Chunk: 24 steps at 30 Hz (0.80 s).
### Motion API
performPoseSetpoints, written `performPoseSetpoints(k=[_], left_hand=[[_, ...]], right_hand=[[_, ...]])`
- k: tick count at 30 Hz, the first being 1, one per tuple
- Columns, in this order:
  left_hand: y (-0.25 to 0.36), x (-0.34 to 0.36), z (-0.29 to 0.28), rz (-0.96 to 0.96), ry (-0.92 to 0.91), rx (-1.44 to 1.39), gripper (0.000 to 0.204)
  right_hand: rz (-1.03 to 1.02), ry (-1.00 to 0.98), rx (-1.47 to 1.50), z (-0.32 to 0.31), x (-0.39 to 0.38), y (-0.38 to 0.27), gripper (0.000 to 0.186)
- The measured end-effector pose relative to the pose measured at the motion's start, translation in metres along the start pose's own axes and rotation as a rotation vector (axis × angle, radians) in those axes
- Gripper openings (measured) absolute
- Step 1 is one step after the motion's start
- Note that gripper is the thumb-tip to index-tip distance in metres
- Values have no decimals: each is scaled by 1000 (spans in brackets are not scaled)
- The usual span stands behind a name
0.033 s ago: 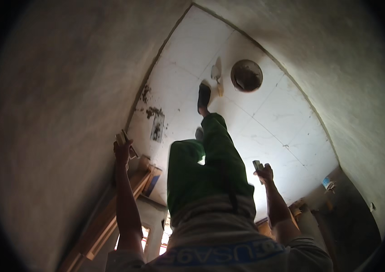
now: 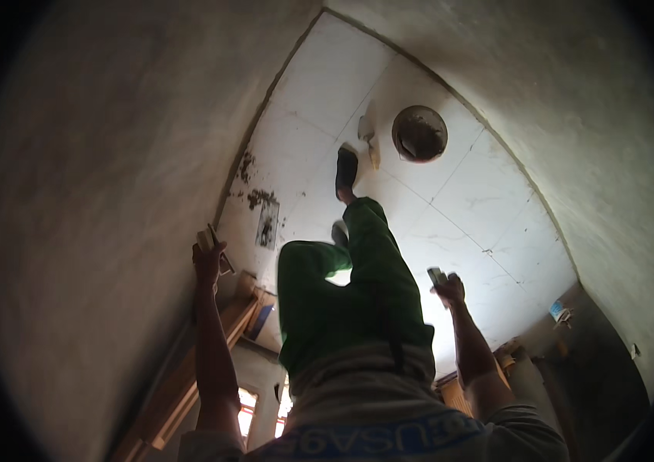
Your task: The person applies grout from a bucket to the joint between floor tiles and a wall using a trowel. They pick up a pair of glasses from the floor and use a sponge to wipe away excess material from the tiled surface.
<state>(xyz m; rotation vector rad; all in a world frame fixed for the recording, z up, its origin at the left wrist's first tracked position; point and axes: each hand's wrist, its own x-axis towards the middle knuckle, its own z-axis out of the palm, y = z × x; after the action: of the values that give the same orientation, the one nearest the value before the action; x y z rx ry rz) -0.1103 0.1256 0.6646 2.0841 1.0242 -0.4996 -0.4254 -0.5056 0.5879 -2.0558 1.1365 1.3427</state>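
My left hand (image 2: 207, 266) is raised beside the left wall, its fingers wrapped round a flat, pale hand tool (image 2: 204, 237) that looks like a plasterer's float. The tool is at or close to the wall; contact cannot be made out. On the other side, my right hand (image 2: 451, 291) grips a small grey-green block-like tool (image 2: 436, 275) in the air above the floor. Its exact kind is unclear in the dim light. Both arms reach forward, one on each side of my green trousers (image 2: 381, 277).
On the pale tiled floor (image 2: 319, 92) stand a round bucket (image 2: 444, 137) with dark contents and a pointed trowel (image 2: 374, 159). A smeared rectangular plate (image 2: 267, 224) lies near dark crumbs (image 2: 257, 198). Wooden planks (image 2: 188, 385) run along the lower left. Plastered walls (image 2: 96, 192) rise on both sides.
My legs have shifted slightly, the left knee swinging a little to the left. The floor things sit slightly lower in view. Both hands keep their grips.
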Motion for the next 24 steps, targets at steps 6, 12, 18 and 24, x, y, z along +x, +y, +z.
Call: performPoseSetpoints(k=[6, 12, 18, 24], left_hand=[[58, 99, 127, 75, -221, 318, 64], [32, 268, 316, 401, -383, 453, 75], [73, 360, 548, 580, -671, 600, 82], [100, 389, 678, 624, -843, 362, 73]], right_hand=[[-244, 1, 11, -37, 151, -225, 71], [-327, 249, 407, 33, 341, -378, 76], [-330, 931, 514, 58, 532, -414, 93], [-487, 1002, 714, 46, 578, -406, 62]])
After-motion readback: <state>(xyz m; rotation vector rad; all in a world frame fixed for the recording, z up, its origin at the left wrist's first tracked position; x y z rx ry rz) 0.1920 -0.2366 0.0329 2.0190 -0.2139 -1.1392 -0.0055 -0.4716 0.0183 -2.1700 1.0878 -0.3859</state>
